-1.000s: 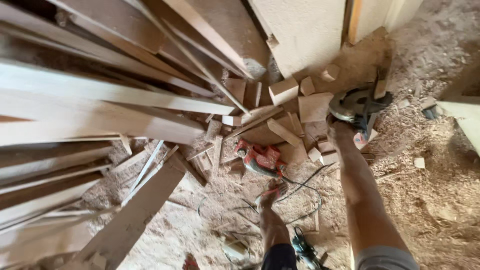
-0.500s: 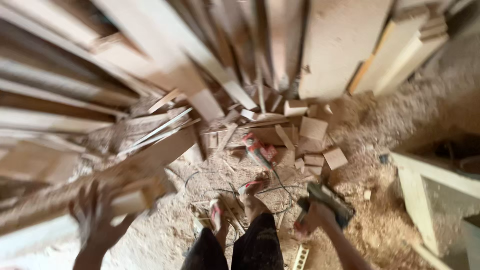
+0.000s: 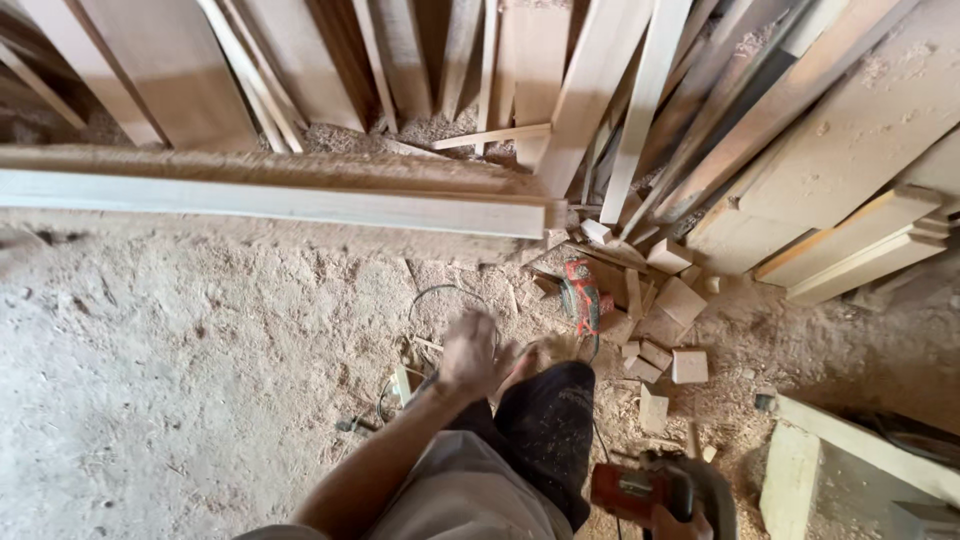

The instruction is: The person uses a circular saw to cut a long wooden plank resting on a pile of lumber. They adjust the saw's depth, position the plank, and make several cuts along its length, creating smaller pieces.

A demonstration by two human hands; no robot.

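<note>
Sawdust floor, planks leaning across the top of the frame.
Left hand (image 3: 468, 352) hangs loose, blurred, at centre; right hand (image 3: 680, 523) grips a red power saw (image 3: 655, 492) at lower right.

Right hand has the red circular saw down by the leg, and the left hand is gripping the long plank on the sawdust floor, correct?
Not quite. In the head view the left hand is empty and blurred, apart from the long plank, which lies across the sawdust floor. The right hand does hold the red circular saw by the leg.
</note>
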